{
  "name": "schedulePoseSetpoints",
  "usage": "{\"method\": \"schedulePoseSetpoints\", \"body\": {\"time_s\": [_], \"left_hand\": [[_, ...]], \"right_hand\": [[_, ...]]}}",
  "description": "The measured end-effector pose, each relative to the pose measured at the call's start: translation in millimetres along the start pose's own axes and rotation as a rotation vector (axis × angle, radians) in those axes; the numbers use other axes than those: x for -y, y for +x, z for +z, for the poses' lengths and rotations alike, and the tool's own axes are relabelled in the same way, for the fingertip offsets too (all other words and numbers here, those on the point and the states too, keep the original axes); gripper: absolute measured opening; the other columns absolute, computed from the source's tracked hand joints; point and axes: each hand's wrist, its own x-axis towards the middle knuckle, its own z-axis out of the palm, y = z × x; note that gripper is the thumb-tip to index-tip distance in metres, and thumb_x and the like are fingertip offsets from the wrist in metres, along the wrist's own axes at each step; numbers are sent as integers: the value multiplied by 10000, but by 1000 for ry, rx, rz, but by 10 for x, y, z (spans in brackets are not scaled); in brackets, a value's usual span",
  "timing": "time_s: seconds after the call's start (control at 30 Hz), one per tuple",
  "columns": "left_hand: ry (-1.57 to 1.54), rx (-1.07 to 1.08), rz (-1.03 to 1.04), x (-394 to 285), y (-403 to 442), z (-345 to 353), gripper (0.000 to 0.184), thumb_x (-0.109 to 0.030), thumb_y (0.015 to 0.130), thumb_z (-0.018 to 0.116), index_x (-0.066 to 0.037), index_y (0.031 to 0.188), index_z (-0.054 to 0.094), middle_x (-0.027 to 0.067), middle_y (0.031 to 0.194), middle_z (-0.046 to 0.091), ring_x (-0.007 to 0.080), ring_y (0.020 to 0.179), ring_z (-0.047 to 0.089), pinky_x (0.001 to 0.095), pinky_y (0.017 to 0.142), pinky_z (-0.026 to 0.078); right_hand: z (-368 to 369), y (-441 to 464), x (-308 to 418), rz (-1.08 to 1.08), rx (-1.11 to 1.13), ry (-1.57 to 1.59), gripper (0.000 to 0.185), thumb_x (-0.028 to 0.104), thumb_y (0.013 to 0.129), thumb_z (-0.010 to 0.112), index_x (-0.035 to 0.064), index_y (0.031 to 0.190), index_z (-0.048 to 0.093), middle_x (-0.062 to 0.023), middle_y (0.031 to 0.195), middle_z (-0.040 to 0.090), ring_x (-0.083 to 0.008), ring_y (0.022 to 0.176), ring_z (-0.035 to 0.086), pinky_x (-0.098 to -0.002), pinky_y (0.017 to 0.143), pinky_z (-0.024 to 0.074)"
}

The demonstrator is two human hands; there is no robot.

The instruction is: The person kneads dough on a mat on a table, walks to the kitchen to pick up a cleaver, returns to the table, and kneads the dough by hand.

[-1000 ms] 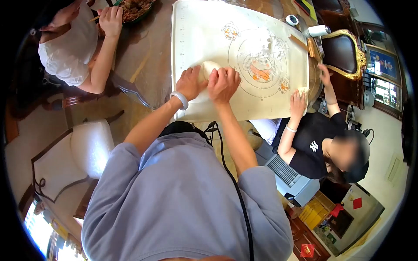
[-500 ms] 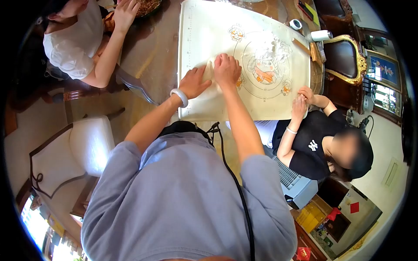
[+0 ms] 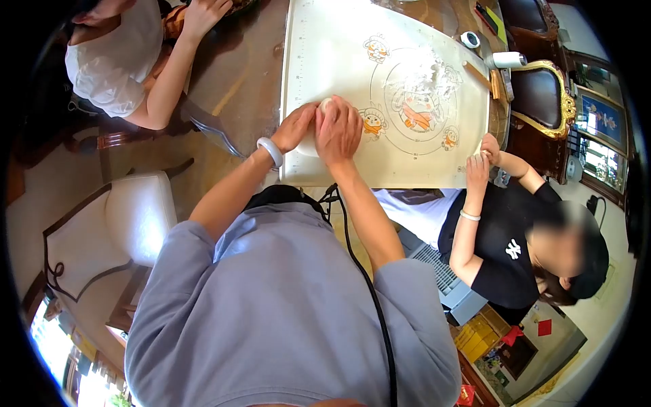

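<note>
Both your hands are occupied: L hand (image 3: pixel 297 129) and R hand (image 3: pixel 339 130) are pressed together, fingers curled round a pale dough piece (image 3: pixel 326 104). Only its far end shows btwn the index-finger sides; the rest is hidden, so can't tell its full shape or how hard you grip.

Dough loc.: near the L edge of the printed kneading mat (image 3: pixel 422 175), L of the ring print, well apart from the flour patch (image 3: pixel 434 76). Can't tell if its underside touches the mat.

Technique, my judgement: squeeze evenly w/ both palms, turn the dough a little btwn presses, tuck edges under so the skin stays smooth. Light pressure best; too much prob. splits or flattens it. If tacky, a pinch of flour is within R reach, but go easy, as excess likely stops seams sealing. Mind the L wrist bracelet (image 3: pixel 270 152): it shouldn't drag on dough.
</note>
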Motion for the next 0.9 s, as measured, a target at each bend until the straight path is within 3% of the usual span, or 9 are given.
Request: {"method": "schedulePoseSetpoints", "body": {"time_s": [0.07, 0.23, 0.33, 0.47, 0.53, 0.67, 0.73, 0.83, 0.9], "left_hand": [[-36, 43, -64, 46, 63, -35, 482, -316, 1031, 308, 23, 1351, 433, 133, 1346, 481, 203, 1256, 432, 312, 1085, 301], [32, -8, -85, 147, 114, -21, 486, -325, 1030, 305, 18, 1348, 436, 131, 1336, 486, 193, 1248, 434, 301, 1092, 281], [21, -14, -106, 89, 82, 1, 494, -338, 1021, 336, 27, 1338, 439, 138, 1328, 493, 200, 1234, 451, 304, 1078, 302], [224, -40, -63, -261, -103, 88, 504, -331, 993, 426, 44, 1329, 429, 169, 1311, 505, 232, 1223, 473, 327, 1043, 350], [330, -155, -6, -99, -219, 118, 543, -329, 922, 539, 62, 1288, 445, 233, 1263, 512, 327, 1168, 500, 390, 1002, 384], [578, -235, -13, -81, -422, 149, 578, -356, 870, 570, 66, 1249, 459, 267, 1170, 536, 412, 1064, 510, 459, 974, 381], [576, -265, -38, -74, -401, 197, 575, -370, 875, 562, 68, 1234, 466, 261, 1098, 569, 416, 1030, 528, 468, 959, 396], [234, -366, -252, 4, -269, 200, 452, -354, 905, 545, 35, 1135, 556, 138, 1010, 611, 250, 974, 556, 405, 900, 417], [-94, -291, -428, -58, -225, 134, 455, -406, 904, 534, -8, 1121, 575, 96, 987, 599, 198, 914, 536, 394, 870, 404]], "right_hand": [[168, 81, -80, 71, 99, -26, 281, 257, 891, 567, 61, 1083, 508, -117, 1053, 560, -297, 1006, 512, -446, 833, 386], [273, 488, -215, 246, 292, -79, 218, 281, 943, 499, 65, 971, 508, -97, 764, 600, -289, 783, 591, -415, 723, 443], [312, 593, -274, 356, 421, -61, 310, 346, 932, 511, 56, 1041, 510, -149, 888, 628, -319, 862, 597, -438, 767, 461], [281, 483, -460, 430, 303, 261, 544, 452, 877, 566, 7, 1186, 520, -207, 1092, 609, -332, 1037, 568, -423, 905, 440], [178, 450, -656, 556, 367, 463, 665, 496, 840, 591, -12, 1257, 489, -231, 1182, 581, -349, 1113, 541, -422, 949, 422], [-165, 210, -803, 497, 667, 473, 767, 468, 717, 682, -6, 1278, 459, -235, 1181, 582, -381, 1100, 550, -423, 946, 431], [-275, 159, -723, 479, 581, 493, 716, 393, 667, 727, 18, 1218, 465, -224, 1152, 586, -388, 1050, 564, -435, 904, 447], [-347, 93, -539, 406, 485, 413, 654, 329, 652, 752, 46, 1171, 471, -188, 1098, 583, -377, 1016, 549, -445, 873, 451], [-409, 47, -421, 323, 398, 329, 623, 277, 647, 768, 66, 1153, 472, -162, 1054, 572, -363, 992, 534, -447, 848, 454]]}}
